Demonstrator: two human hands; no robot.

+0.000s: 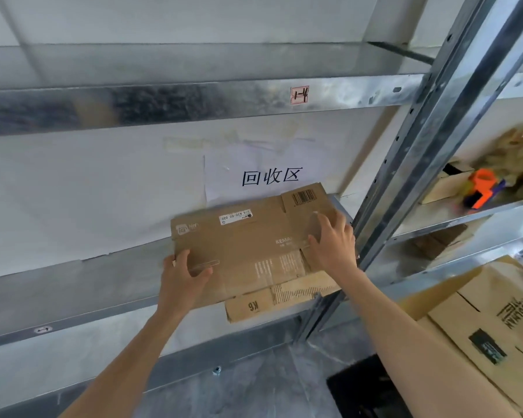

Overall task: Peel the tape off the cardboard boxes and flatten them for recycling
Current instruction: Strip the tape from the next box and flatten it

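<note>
on one shelf [73,297], left hand [183,274] grips, right hand [332,239] presses one box [248,245].

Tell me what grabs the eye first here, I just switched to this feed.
The flattened cardboard box at the centre, over the metal shelf, stands out first: the left hand grips its near left edge and the right hand rests on its right end. Right behind it, a white paper sign with large black characters hangs on the wall. A bright orange tool sits at the far right.
</note>
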